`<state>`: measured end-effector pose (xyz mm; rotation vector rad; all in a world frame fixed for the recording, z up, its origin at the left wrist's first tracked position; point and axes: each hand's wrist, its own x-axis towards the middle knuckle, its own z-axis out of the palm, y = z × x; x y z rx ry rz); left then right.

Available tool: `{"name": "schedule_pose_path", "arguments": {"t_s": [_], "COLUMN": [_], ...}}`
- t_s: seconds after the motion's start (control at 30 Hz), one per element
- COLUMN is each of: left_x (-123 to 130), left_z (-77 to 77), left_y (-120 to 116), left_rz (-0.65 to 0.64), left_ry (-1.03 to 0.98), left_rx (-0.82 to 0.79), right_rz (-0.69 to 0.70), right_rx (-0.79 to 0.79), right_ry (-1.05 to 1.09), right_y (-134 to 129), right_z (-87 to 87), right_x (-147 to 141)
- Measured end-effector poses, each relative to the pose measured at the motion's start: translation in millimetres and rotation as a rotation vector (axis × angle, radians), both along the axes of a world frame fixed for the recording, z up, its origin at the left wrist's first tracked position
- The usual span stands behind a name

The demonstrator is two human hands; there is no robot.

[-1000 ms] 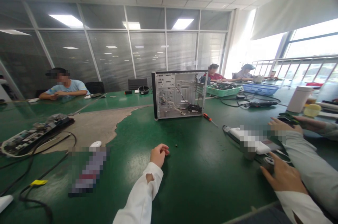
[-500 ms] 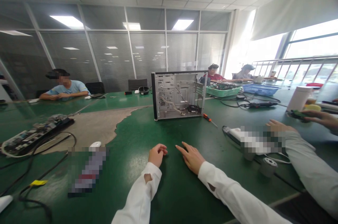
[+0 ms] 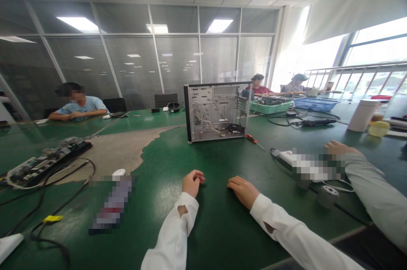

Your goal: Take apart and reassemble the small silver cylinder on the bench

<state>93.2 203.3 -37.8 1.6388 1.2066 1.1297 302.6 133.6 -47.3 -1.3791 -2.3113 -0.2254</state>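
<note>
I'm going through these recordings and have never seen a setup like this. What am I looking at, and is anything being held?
There is no robot here: a person wears a camera on their head, looking forward and down. The two white-sleeved arms are theirs. The left hand is loosely curled; the right hand is at the table with fingers bent down. Neither shows a held object, though the undersides are hidden.

Beyond them stands an open computer case with cables inside, and an orange-handled screwdriver lies by its right corner. Farther right are a green basket and a blue basket. The grey-sleeved hand belongs to someone else.
</note>
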Motion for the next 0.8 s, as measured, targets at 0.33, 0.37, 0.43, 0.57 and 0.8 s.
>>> {"name": "schedule_pose_path", "arguments": {"t_s": [0.33, 0.37, 0.43, 0.57, 0.8], "left_x": [0, 0, 0, 0, 0], "left_z": [-8.9, -9.7, -10.3, -8.3, -4.7], "left_y": [5, 6, 6, 5, 2], "left_rz": [-0.018, -0.019, -0.021, -0.018, -0.011], "left_ry": [0.022, 0.023, 0.018, 0.008, 0.033], "left_rx": [0.023, 0.025, 0.025, 0.009, 0.021], "right_rz": [-0.58, -0.636, -0.724, -0.792, -0.845], "right_rx": [0.306, 0.332, 0.339, 0.282, 0.307], "right_ry": [-0.159, -0.167, -0.172, -0.175, -0.154], "right_y": [-81, -86, -92, -98, -107], "right_z": [-11.0, -12.3, -14.3, -16.9, -10.4], "right_x": [184, 203, 231, 247, 230]}}
